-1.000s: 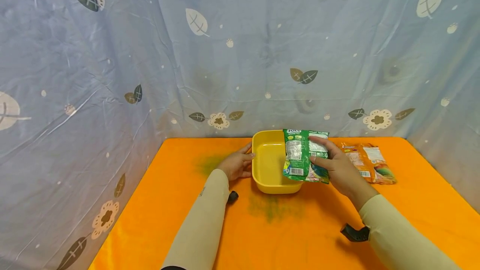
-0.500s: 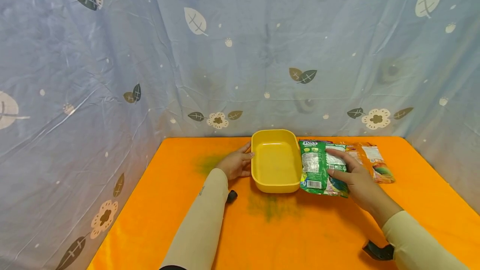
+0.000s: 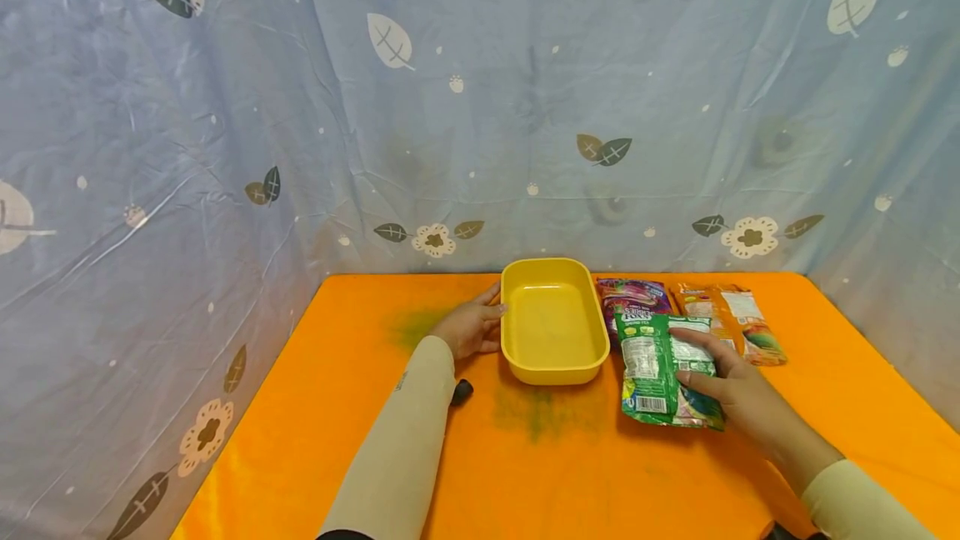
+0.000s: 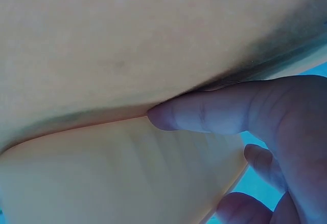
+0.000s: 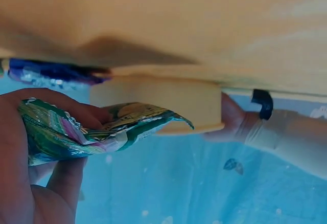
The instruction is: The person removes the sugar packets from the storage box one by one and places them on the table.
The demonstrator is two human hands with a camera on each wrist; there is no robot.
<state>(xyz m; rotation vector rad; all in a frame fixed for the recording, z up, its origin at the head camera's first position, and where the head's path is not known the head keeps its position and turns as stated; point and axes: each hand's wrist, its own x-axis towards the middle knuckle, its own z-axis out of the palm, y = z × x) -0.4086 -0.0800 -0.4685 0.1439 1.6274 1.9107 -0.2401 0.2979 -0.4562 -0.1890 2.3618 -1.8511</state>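
My right hand (image 3: 753, 402) pinches a green candy bag (image 3: 648, 365) by its right side, thumb on the printed face. The bag is held above the table in front of a purple candy bag (image 3: 637, 294), partly covering it. In the right wrist view the green bag (image 5: 56, 134) lies between thumb and fingers. A yellow plastic basin (image 3: 553, 377) stands left of it with nothing inside. My left hand (image 3: 468, 329) touches the basin's left wall from outside. In the left wrist view a straight finger lies against the basin's outer wall (image 4: 102, 178).
An orange candy bag (image 3: 750, 319) lies on the table to the right of the purple one. Orange cloth (image 3: 570, 473) covers the table. A blue patterned curtain (image 3: 480, 107) rises behind the table and along its sides.
My right hand has carried the green bag from over the basin's right side to the right and nearer me, uncovering the purple bag. The left hand stays at the basin.
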